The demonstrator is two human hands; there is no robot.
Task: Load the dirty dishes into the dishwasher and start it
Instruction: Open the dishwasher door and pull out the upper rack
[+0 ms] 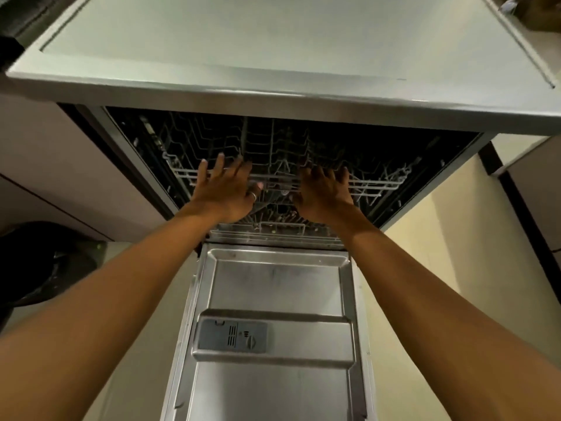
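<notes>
Both are spreading flat: our left hand (226, 192) and right hand (324, 192) are resting straight-fingered on the grey wire upper rack (376, 186), on its front rail, gripping nothing, likely to slide it out for loading. The stainless-steel dishwasher (273, 287) is standing open beneath the pale worktop (273, 41).

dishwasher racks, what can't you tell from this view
Head view only:
- back of the upper rack: lost in darkness.
- most of the lower rack: behind the upper rack, the left hand and the right hand.
- outer end of the door: cut off by the bottom edge.
- markings on the dispenser: too small to read.
</notes>
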